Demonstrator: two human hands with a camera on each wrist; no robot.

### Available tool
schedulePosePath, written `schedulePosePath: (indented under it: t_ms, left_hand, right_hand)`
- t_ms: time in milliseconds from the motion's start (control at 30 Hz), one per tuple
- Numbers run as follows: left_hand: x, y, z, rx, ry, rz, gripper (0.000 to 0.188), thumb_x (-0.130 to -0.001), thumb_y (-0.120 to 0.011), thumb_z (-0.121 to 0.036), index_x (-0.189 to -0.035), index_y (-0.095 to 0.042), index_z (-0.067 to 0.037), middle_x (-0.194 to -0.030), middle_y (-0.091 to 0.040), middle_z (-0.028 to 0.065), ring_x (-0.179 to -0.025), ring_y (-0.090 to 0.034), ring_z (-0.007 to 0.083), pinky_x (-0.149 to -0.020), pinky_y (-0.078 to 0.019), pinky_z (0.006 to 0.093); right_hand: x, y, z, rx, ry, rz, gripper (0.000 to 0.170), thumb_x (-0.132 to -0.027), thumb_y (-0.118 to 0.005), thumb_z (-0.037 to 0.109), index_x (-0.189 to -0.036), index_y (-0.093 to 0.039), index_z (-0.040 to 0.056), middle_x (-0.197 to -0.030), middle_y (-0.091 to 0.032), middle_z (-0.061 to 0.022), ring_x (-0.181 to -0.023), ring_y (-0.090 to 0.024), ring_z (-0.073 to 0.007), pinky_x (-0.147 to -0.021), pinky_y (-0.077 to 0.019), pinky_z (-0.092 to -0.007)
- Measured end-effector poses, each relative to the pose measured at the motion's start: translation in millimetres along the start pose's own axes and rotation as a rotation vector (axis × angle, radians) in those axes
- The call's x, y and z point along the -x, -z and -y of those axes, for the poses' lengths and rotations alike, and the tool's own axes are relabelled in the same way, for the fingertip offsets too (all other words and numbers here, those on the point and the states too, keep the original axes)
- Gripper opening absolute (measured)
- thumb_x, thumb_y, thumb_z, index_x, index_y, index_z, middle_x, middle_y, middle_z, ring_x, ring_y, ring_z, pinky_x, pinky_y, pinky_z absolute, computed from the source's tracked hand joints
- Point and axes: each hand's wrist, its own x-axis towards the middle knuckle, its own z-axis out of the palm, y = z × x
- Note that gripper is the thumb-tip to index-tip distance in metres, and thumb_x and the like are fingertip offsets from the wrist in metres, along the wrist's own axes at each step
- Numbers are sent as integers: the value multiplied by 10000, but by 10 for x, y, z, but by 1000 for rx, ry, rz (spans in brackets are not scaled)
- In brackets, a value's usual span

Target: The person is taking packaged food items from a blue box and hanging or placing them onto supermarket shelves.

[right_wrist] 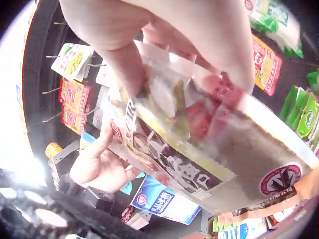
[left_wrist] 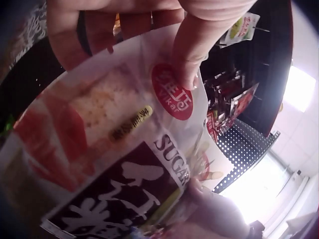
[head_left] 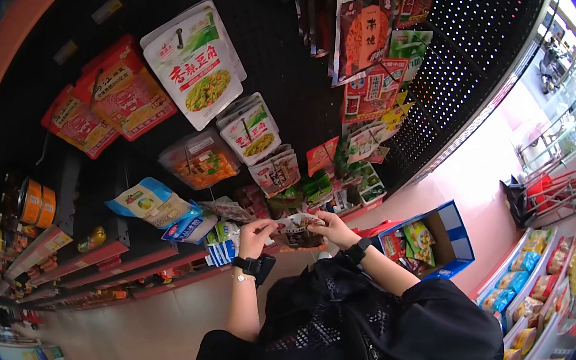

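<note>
Between both hands is a bag of brown sugar (head_left: 297,235), with a printed picture and a dark label reading "SUGAR" in the left wrist view. My left hand (head_left: 255,237) pinches one end of it, the thumb (left_wrist: 189,55) lying beside a red round logo. At the opposite end my right hand (head_left: 335,229) grips the bag's edge between thumb and fingers, seen from close up in the right wrist view. The sugar bag (right_wrist: 199,124) is held up in front of the body, below the hanging packets.
Black pegboard hooks carry white packets (head_left: 195,65), red packets (head_left: 123,92) and dark red packets (head_left: 363,30). A blue-edged box (head_left: 455,231) with packets inside stands right of the right hand. Blue-and-white bags (head_left: 189,224) lie on the shelf left of the hands.
</note>
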Motion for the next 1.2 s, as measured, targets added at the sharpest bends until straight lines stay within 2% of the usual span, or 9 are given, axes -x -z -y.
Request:
schedulePosePath:
  t_ms: [200,400,533,633,733,800,867,933,1200]
  left_hand:
    - [-334,-147,335,143,96,-51,198,-746,-588,-146,-828,-596,33,-777,-606,33,-687,-544,78,-642,-417,209]
    - [-489,-41,426,6,108,-99,186,-740,-594,-153,-826,-591,12,-749,-594,21,-697,-538,84,-641,-415,215]
    - [-477,-33,386,-161,-48,-130,128,-725,-559,-131,-823,-569,-48,-772,-588,46,-737,-562,173,-644,-427,281]
    - [-475,-43,202,-896,-285,-30,184,-679,-575,-157,-853,-578,-95,-802,-552,57,-788,-524,252,-659,-419,353]
    - [-563,-71,274,-770,-211,154,195,-681,-578,-166,-864,-582,-96,-813,-555,45,-788,-528,248,-651,-422,332]
    - [-660,-96,335,-757,-285,125,165,-686,-579,-168,-831,-602,-92,-780,-560,56,-748,-538,249,-625,-426,329]
    - [-757,-82,377,-648,-144,161,134,-694,-580,-168,-782,-615,-73,-744,-569,76,-702,-549,249,-607,-432,330]
    - [-839,-75,448,-560,-150,160,134,-701,-581,-178,-758,-625,-65,-721,-586,87,-673,-563,236,-599,-437,319]
    - [-1156,-83,412,-618,-44,110,115,-687,-596,-173,-746,-631,-81,-728,-606,73,-672,-581,207,-580,-448,288]
  right_hand:
    - [-249,147,149,1,-98,-134,163,-790,-514,107,-919,-517,8,-715,-542,-14,-479,-471,-69,-424,-379,-189]
    - [-544,132,-176,51,11,-235,193,-774,-560,172,-843,-582,-7,-647,-557,-41,-486,-475,-68,-457,-376,-230]
    - [-619,38,-149,170,17,-283,222,-755,-574,134,-868,-582,-57,-671,-587,-56,-571,-523,-87,-518,-403,-229]
    - [-629,-1,-176,430,98,-224,206,-757,-572,132,-858,-590,-47,-680,-588,-59,-577,-524,-82,-522,-413,-226]
    - [-678,-5,-341,172,-4,-219,207,-754,-580,155,-853,-601,-26,-694,-589,-66,-590,-531,-88,-528,-414,-229]
    - [-673,29,-381,167,3,-229,216,-752,-582,169,-852,-603,-21,-700,-589,-66,-595,-527,-86,-529,-412,-232]
    - [-687,48,-339,164,14,-233,225,-749,-584,184,-852,-605,-15,-707,-589,-66,-600,-523,-84,-531,-410,-235]
    - [-696,59,-225,227,-183,-271,221,-758,-570,180,-860,-602,-13,-710,-588,-57,-604,-510,-73,-539,-411,-227]
    - [-980,158,-311,238,-3,-286,224,-777,-530,150,-907,-578,-26,-798,-599,-86,-693,-556,-128,-611,-444,-268]
